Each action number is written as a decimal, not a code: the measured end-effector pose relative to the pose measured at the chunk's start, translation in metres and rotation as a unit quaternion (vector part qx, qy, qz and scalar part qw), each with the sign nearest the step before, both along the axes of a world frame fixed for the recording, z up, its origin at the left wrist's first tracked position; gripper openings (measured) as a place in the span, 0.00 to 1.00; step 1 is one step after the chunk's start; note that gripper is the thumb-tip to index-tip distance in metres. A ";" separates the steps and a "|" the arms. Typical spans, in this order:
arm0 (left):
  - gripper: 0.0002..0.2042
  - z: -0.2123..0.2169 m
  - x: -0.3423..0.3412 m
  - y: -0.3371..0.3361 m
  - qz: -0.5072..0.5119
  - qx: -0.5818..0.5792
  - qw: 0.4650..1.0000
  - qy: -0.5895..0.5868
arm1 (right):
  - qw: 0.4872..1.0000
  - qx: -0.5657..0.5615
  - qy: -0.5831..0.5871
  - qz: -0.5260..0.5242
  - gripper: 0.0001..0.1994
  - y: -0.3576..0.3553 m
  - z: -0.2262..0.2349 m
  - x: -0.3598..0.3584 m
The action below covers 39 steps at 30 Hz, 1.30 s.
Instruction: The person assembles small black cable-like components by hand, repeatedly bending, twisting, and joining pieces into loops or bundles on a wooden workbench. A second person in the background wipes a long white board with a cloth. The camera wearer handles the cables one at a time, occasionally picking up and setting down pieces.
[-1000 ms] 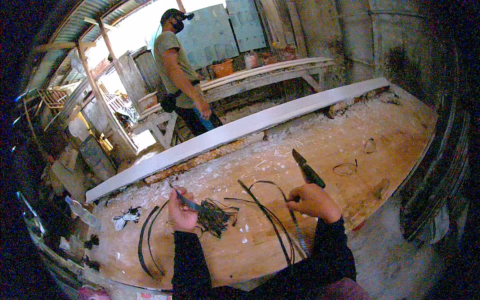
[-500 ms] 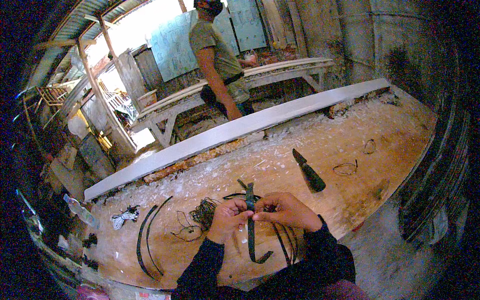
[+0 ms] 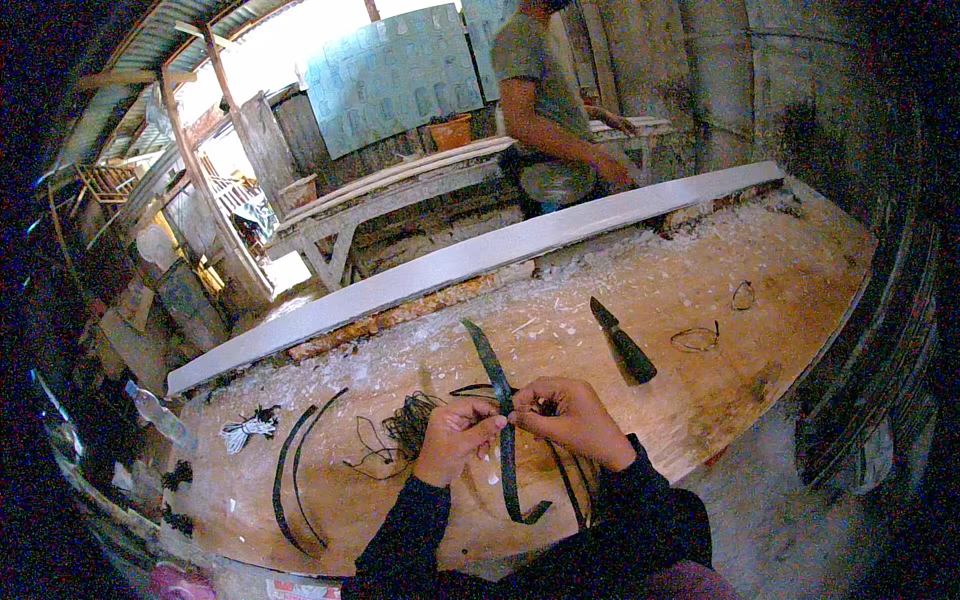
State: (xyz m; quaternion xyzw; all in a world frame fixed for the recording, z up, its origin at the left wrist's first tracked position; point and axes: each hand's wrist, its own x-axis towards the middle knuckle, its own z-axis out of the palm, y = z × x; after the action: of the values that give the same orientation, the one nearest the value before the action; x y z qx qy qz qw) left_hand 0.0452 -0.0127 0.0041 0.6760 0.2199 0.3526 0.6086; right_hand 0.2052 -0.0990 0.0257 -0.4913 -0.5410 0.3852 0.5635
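Observation:
Between both hands, above the front middle of a wooden worktable (image 3: 400, 520), I hold a dark, flat, flexible strip (image 3: 511, 470). My left hand (image 3: 455, 440) pinches it from the left, and my right hand (image 3: 568, 415) pinches it from the right, fingertips nearly meeting. Its upper end points away from me; the lower end hangs bent to the right. Thin dark strips (image 3: 567, 485) pass below my right hand. Left of my hands lies a tangle of dark cord (image 3: 408, 425). Beyond my right hand rests a knife with a pointed dark blade and thick handle (image 3: 628, 355).
Two curved dark strips (image 3: 281, 490) and a white cord bundle (image 3: 248, 430) lie at left, near a clear bottle (image 3: 160, 415). Small cord loops (image 3: 695, 338) lie at right. A long white board (image 3: 480, 255) edges the far side. Behind it, a person (image 3: 545, 100) stands beside a bench (image 3: 400, 190).
The strip's upper part now extends farther away and leftward from my fingers; both hands stay nearly in place. The other person has moved right and leans over, holding a round container.

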 end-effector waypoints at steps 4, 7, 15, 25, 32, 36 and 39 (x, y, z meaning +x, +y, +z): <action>0.04 -0.003 0.002 -0.001 0.017 0.014 1.000 0.018 | 0.996 0.056 -0.065 -0.040 0.05 0.002 -0.001 -0.002; 0.04 -0.005 0.003 -0.002 0.025 0.020 0.999 0.021 | 0.992 0.072 -0.085 -0.051 0.06 0.001 0.000 -0.004; 0.03 -0.005 0.006 -0.007 0.038 0.026 0.998 0.031 | 0.992 0.064 -0.091 -0.063 0.06 -0.002 0.005 -0.008; 0.03 -0.011 0.003 0.002 -0.010 0.038 0.998 0.041 | 0.962 0.101 -0.221 -0.121 0.06 0.003 -0.005 -0.011; 0.07 -0.004 -0.002 -0.005 -0.043 0.016 0.999 0.031 | 0.956 0.076 -0.242 -0.147 0.07 0.004 -0.003 -0.004; 0.08 -0.004 -0.001 0.002 -0.107 -0.010 0.994 -0.004 | 0.969 0.056 -0.197 -0.137 0.07 0.003 -0.003 0.001; 0.10 -0.007 0.005 0.001 -0.089 0.019 0.995 -0.036 | 0.973 0.056 -0.180 -0.137 0.08 0.003 -0.007 0.004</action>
State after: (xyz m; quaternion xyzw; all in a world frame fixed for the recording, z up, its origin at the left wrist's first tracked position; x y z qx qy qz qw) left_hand 0.0505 -0.0114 -0.0025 0.6909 0.1303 0.3257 0.6322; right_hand 0.2096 -0.0957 0.0191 -0.5896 -0.5819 0.1790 0.5308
